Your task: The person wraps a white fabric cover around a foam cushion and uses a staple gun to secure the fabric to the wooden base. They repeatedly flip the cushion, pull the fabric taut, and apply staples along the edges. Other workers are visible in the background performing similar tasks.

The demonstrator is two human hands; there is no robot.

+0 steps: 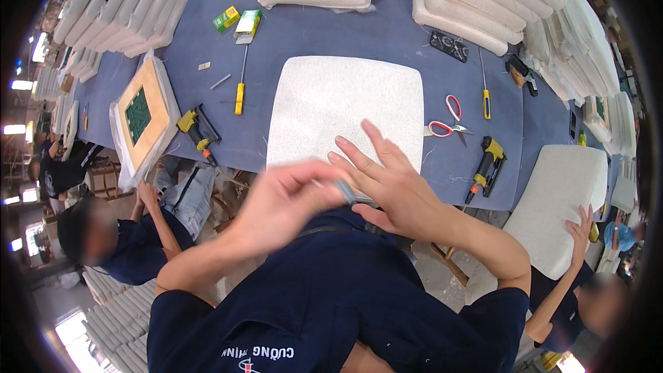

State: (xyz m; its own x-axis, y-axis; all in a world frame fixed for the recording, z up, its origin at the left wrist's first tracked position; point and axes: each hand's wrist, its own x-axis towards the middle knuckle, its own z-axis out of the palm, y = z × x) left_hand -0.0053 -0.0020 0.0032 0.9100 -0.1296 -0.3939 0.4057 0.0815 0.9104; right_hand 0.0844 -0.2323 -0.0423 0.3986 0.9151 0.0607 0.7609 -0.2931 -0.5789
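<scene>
A blue table [238, 121] spans the frame. The white cushion [345, 103] lies at its center. The right hand [400, 190], fingers spread wide, reaches over the cushion's lower edge; contact is unclear. The blurred left hand [290, 197] is drawn narrow, just left of it. 2 yellow-and-black power tools [489, 166] lie left and right of center. Red-handled scissors [457, 127] lie right of the cushion. The left fingers pinch a blurred blue-grey piece [344, 192].

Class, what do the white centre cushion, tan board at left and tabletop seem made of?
Cushion: probably fabric, matte, from its finely speckled surface.
Tan board: likely plywood, smooth, from its pale, flat face.
Tabletop: perhaps cloth-covered, dull blue; it shows little shine and stray threads.
</scene>
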